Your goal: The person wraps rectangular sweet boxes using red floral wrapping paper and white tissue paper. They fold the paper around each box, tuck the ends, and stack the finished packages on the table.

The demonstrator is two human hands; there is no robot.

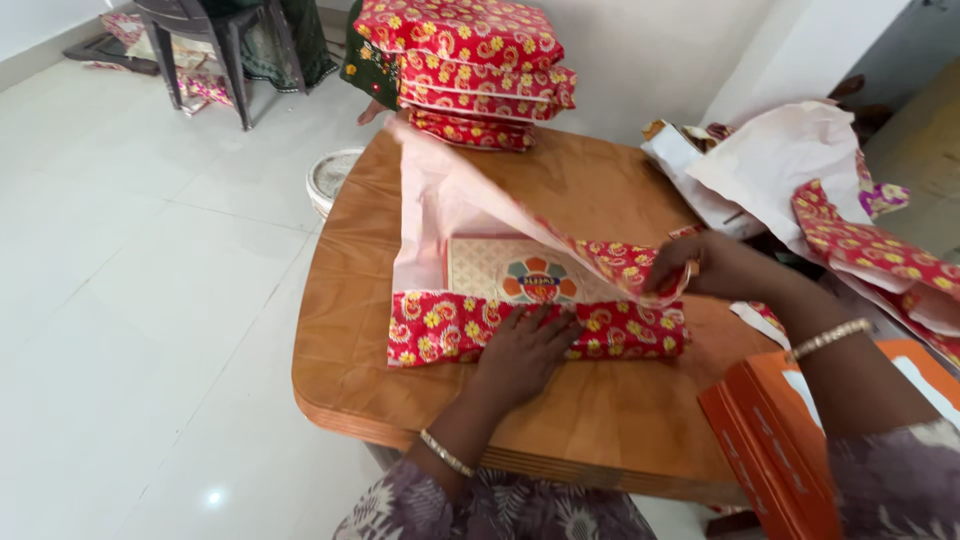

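Note:
A flat cream box (500, 272) with a coloured flower emblem lies on a sheet of red floral wrapping paper (440, 325) on the wooden table (600, 420). My left hand (520, 355) presses flat on the near flap of paper folded over the box's front edge. My right hand (705, 268) pinches the right side of the sheet and lifts it, so the pale underside (445, 200) stands up over the box's far part.
A stack of wrapped red floral boxes (465, 70) sits at the table's far edge. Loose wrapping sheets (820, 190) pile at the right. Orange boxes (770, 440) stand near my right arm. A dark chair (205, 40) and a white basket (330, 178) are on the floor.

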